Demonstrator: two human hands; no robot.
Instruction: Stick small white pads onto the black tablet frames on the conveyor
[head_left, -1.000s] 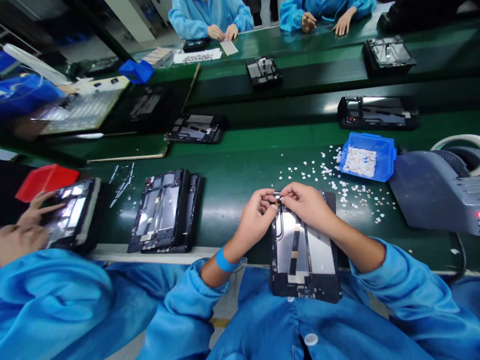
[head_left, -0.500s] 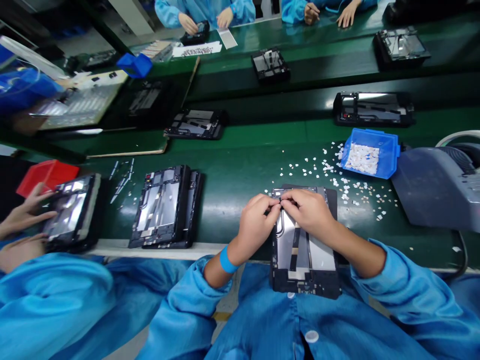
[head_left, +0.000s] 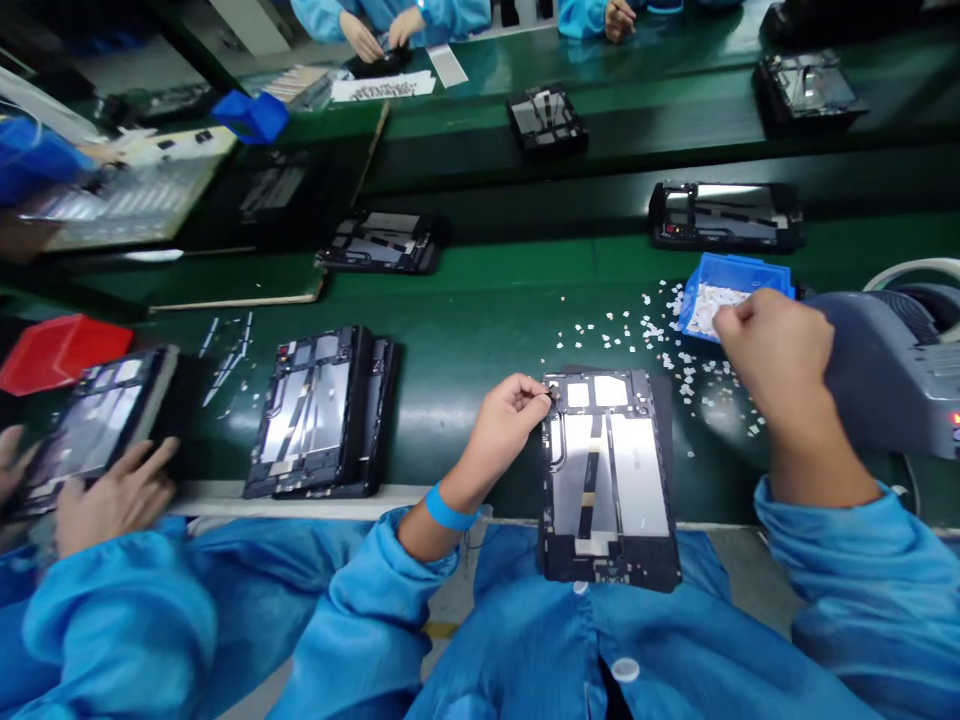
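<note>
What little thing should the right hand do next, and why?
I'd say the right hand should open its fingers over the blue bin. They look pinched together beside it, white bits already lie inside, and more are scattered on the green table. I can't see whether the fingers hold a bit, so that's my guess.

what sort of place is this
Most likely an electronics assembly line: opened tablet-like devices lie along the long green bench, a blue bin holds small white pieces, and several people in matching blue smocks work at it.
</note>
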